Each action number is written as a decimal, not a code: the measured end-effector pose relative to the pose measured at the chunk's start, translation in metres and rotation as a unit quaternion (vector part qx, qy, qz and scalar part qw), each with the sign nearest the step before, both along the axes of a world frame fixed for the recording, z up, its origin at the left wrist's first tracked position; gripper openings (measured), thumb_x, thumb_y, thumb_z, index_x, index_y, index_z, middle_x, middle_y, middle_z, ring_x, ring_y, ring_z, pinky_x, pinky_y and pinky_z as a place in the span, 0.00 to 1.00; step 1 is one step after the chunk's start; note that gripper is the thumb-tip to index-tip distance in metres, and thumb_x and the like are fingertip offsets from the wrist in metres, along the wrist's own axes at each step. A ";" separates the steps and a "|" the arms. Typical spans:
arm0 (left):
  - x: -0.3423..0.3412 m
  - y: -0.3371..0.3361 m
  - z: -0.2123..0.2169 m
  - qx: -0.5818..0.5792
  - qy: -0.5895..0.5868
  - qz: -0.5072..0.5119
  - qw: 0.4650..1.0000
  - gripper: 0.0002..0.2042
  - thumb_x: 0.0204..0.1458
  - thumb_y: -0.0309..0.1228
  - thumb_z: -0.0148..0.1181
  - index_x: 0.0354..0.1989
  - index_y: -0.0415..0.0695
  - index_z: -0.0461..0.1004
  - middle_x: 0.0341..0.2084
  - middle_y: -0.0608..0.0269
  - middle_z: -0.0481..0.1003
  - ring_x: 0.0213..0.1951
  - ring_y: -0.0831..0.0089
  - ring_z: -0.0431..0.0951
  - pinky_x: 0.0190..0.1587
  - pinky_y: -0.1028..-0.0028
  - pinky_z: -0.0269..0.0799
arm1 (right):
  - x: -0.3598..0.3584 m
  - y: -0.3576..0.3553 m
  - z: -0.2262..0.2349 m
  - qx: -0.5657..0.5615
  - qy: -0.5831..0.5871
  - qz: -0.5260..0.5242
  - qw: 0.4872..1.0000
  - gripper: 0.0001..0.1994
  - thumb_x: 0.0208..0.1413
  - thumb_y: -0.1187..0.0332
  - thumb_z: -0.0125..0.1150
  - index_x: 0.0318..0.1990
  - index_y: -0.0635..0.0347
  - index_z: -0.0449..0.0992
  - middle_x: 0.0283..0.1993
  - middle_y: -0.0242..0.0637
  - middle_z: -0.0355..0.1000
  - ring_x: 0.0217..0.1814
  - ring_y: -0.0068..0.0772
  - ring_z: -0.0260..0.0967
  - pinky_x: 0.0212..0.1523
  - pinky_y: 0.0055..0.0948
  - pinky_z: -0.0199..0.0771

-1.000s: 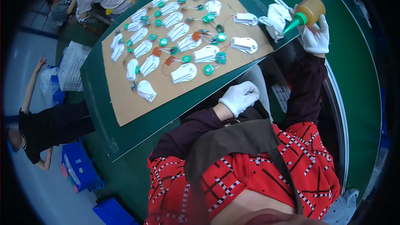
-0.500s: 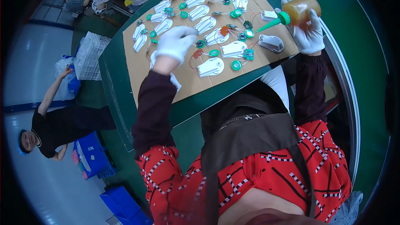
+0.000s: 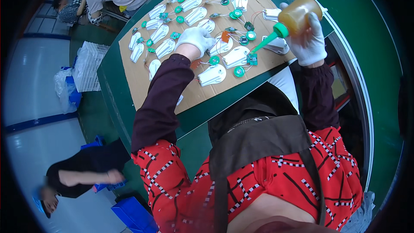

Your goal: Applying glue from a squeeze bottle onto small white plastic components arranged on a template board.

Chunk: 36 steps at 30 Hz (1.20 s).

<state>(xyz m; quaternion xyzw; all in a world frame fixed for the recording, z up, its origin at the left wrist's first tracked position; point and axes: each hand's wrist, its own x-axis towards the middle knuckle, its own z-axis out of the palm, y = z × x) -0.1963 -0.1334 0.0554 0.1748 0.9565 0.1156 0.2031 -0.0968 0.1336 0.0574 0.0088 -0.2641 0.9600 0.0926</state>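
My right hand [image 3: 309, 45], in a white glove, is closed around a squeeze bottle [image 3: 296, 15] of amber liquid, held tilted. Its green nozzle [image 3: 269, 39] points down left, the tip close to a small green circuit board [image 3: 252, 59] beside a white plastic casing [image 3: 236, 57]. My left hand [image 3: 194, 42], also gloved, is low over the casings. Its fingers are bent together beside a white casing [image 3: 223, 46] with an orange piece [image 3: 225, 37] at its edge; whatever they pinch is hidden. Another white casing [image 3: 276, 45] lies partly behind the nozzle.
Rows of white casings wired to green discs [image 3: 239, 72] and boards cover a cardboard sheet [image 3: 194, 97] on a green table [image 3: 113, 77]. White crates [image 3: 90, 67] and a blue bin [image 3: 134, 215] stand left. A person in black [image 3: 86, 170] is left; others work at the far left.
My right hand has brought the bottle lower and leftward, its nozzle tip down near a casing. My left hand has moved right and slightly down. The person at left has lowered an arm and shifted nearer.
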 end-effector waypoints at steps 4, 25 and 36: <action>0.003 0.007 0.000 0.006 -0.005 0.029 1.000 0.13 0.44 0.41 0.54 0.35 0.49 0.77 0.33 0.55 0.75 0.40 0.61 0.74 0.44 0.68 0.67 | -0.013 -0.008 -0.017 0.061 -0.040 -0.032 0.997 0.31 0.43 0.61 0.64 0.54 0.55 0.55 0.52 0.45 0.61 0.55 0.40 0.60 0.46 0.33 0.72; -0.003 -0.022 -0.050 0.397 -0.124 0.222 0.882 0.06 0.48 0.25 0.51 0.29 0.34 0.72 0.24 0.58 0.75 0.23 0.74 0.75 0.27 0.79 0.72 | -0.037 -0.063 -0.018 0.388 0.050 0.039 0.919 0.20 0.46 0.68 0.59 0.48 0.60 0.64 0.43 0.32 0.67 0.47 0.26 0.64 0.47 0.29 0.65; 0.018 -0.041 -0.076 0.396 0.010 0.227 0.890 0.08 0.47 0.28 0.55 0.34 0.38 0.73 0.23 0.65 0.73 0.22 0.80 0.72 0.24 0.81 0.68 | -0.043 -0.093 -0.005 0.437 0.034 0.003 0.899 0.17 0.41 0.74 0.61 0.42 0.62 0.68 0.34 0.31 0.69 0.33 0.19 0.66 0.32 0.18 0.65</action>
